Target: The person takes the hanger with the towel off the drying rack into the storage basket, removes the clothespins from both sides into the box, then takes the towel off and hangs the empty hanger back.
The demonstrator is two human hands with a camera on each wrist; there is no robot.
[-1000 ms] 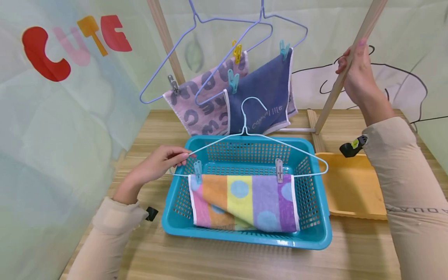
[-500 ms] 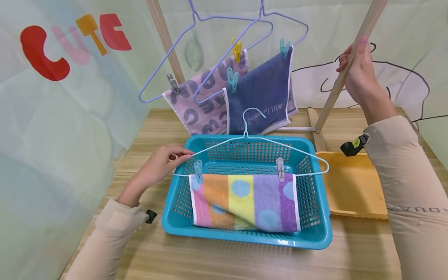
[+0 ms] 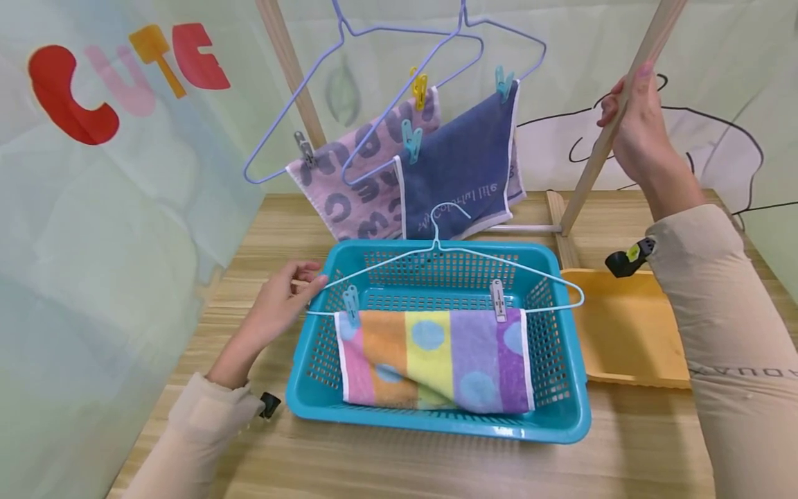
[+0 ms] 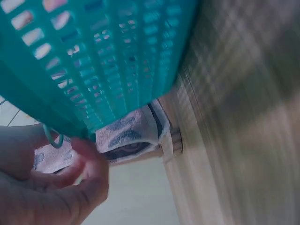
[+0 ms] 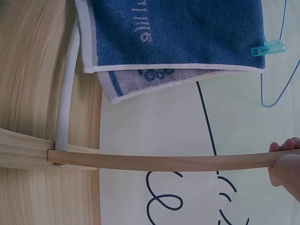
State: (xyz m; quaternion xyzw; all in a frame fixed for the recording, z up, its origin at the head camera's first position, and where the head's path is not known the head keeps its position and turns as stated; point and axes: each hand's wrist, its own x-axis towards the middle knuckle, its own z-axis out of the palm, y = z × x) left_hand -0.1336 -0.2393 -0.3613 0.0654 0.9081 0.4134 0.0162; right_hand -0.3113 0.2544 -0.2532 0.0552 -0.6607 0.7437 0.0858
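Observation:
My left hand (image 3: 280, 298) is at the left rim of the teal basket (image 3: 436, 433), thumb and fingertips parted beside the left end of a pale blue clothes hanger (image 3: 399, 258). In the left wrist view, the hanger's looped end (image 4: 54, 137) shows by the fingers. The hanger lies across the basket, its hook (image 3: 450, 206) at the back. A striped, dotted towel (image 3: 430, 360) is clipped to it by a blue clothespin (image 3: 351, 305) and a grey clothespin (image 3: 497, 299). My right hand (image 3: 642, 138) grips a slanted wooden post (image 3: 595, 166) of the rack.
Two purple hangers (image 3: 399, 31) hang behind the basket, one bearing a pink lettered towel (image 3: 349, 180), the other a navy towel (image 3: 461, 159), held by clothespins. A yellow tray (image 3: 630, 333) sits right of the basket. The rack's foot (image 3: 557, 208) rests on the wooden table.
The hanger's hook has tipped back and lower toward the basket's back rim. My left thumb and fingers have parted from their pinch on its wire and drawn slightly left. The right hand keeps its grip.

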